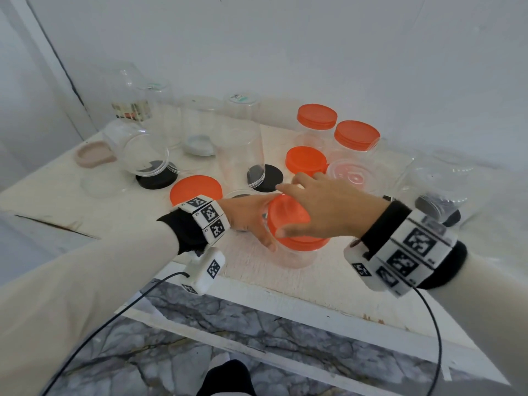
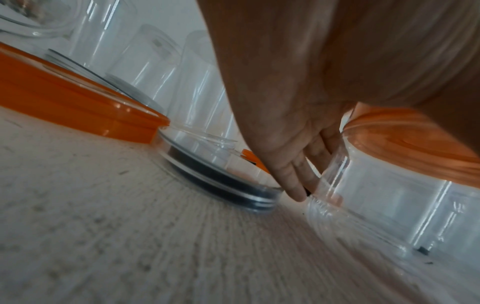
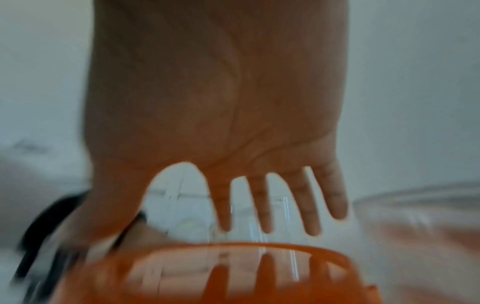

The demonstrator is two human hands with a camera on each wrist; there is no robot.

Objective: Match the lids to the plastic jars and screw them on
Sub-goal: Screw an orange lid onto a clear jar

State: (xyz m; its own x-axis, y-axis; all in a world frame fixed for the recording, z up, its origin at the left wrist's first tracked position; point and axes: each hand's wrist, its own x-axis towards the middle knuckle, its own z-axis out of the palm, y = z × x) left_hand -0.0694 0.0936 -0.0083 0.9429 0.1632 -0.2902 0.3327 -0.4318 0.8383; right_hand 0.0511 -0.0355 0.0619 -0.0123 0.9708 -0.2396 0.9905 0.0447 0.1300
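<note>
Left hand (image 1: pixel 248 217) grips side of clear jar (image 1: pixel 291 254) at near-centre of table (image 1: pixel 328 281); left wrist view shows fingers (image 2: pixel 293 181) curled against jar wall, tips near table surface. Right hand (image 1: pixel 325 207) sits over orange lid (image 1: pixel 288 221) on that jar, fingers spread and fairly straight per right wrist view; thumb at lid's near rim. Whether right hand actually clamps the lid or only rests on it: cannot tell, frame blurred.

Lid appears seated on jar mouth, roughly level. Thread engagement not visible.

Elsewhere on table: two jars at rear right already capped in orange (image 1: pixel 316 116) (image 1: pixel 357 135). Loose orange lids at centre (image 1: pixel 306 160) and left of the hands (image 1: pixel 196 189). Black lids (image 1: pixel 271 177) (image 1: pixel 156 178) loose, with uncapped clear jars standing or tipped around them. Clear lid (image 1: pixel 354 174) beyond right hand. Pink lid (image 1: pixel 94 153) far left.

Assessment: step in hand is screwing orange lid onto held jar; est. third orange jar of the set, most jars still uncapped. Next move calls for right hand to close on lid rim and turn while left hand holds jar steady against rotation; check lid stays level to avoid cross-threading. Jar is light and thin-walled, so a hard squeeze could distort the mouth.
</note>
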